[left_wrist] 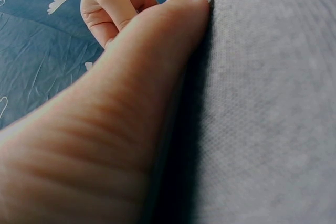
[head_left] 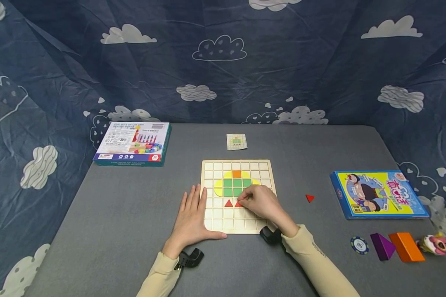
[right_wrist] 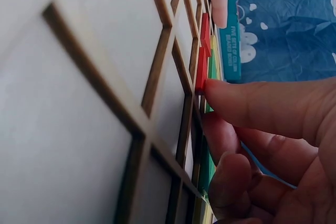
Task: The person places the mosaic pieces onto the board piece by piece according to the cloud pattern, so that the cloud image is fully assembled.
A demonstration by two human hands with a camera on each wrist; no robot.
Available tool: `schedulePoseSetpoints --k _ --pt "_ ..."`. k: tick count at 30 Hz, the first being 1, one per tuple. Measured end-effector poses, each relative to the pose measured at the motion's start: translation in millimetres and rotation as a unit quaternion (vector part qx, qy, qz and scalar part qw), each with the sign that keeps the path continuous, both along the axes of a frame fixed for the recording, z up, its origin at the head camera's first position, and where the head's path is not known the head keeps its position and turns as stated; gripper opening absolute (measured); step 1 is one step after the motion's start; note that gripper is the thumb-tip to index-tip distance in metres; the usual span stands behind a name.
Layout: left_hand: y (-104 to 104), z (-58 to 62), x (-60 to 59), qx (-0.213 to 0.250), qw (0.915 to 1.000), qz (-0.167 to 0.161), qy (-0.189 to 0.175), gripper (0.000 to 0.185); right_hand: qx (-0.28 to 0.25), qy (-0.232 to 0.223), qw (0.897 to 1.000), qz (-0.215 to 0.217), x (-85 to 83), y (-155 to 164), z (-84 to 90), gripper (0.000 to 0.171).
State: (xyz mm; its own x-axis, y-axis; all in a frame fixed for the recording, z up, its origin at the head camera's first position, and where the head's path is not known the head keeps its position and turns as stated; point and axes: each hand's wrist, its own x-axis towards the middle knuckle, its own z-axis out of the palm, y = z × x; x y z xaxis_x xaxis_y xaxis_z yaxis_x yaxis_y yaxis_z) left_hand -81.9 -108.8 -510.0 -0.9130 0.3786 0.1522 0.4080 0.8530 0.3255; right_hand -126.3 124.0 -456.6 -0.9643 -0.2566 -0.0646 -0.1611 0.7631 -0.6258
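A square wooden grid board (head_left: 228,223) lies on the grey table, with green squares (head_left: 228,192), an orange square (head_left: 236,174) and yellow rounded pieces (head_left: 218,189) in its cells. Below the green squares sit two small red triangles. The left one (head_left: 228,203) lies free; at the right one (right_wrist: 201,70) my right hand (head_left: 261,202) pinches with thumb and forefinger, hiding part of it. My left hand (head_left: 190,218) rests flat along the board's left edge, fingers straight, its thumb (left_wrist: 173,19) spread by the near edge. A third red triangle (head_left: 310,198) lies right of the board.
Behind the board lies a small pattern card (head_left: 236,142). A bead-set box (head_left: 131,143) is at the back left, a blue and yellow box (head_left: 379,194) at the right. Near it are a poker chip (head_left: 359,245), purple block (head_left: 383,246), orange block (head_left: 406,246) and figurine (head_left: 439,244).
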Motion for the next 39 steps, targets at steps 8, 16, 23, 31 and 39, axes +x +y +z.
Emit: schedulePoseSetpoints --k 8,16,23,31,39 --pt "0.7 1.4 -0.1 -0.004 0.9998 0.004 -0.018 0.139 -0.011 -0.011 1.0 0.01 1.6 2.8 -0.2 0.005" --pt "0.3 1.9 -0.3 -0.002 0.9999 0.002 -0.015 0.139 -0.004 -0.001 1.0 0.01 3.0 4.2 -1.9 0.009" --pt "0.7 0.9 -0.5 -0.006 0.9998 0.004 -0.016 0.14 -0.018 0.018 1.0 -0.002 7.0 11.9 0.4 0.01" --pt "0.5 0.6 -0.1 0.001 1.0 0.001 -0.007 0.139 -0.059 0.063 0.995 -0.047 12.9 39.3 4.3 0.005" --pt "0.0 0.2 -0.8 0.001 0.9999 0.0 -0.013 0.139 -0.056 0.09 0.989 -0.101 17.9 79.7 7.0 0.009"
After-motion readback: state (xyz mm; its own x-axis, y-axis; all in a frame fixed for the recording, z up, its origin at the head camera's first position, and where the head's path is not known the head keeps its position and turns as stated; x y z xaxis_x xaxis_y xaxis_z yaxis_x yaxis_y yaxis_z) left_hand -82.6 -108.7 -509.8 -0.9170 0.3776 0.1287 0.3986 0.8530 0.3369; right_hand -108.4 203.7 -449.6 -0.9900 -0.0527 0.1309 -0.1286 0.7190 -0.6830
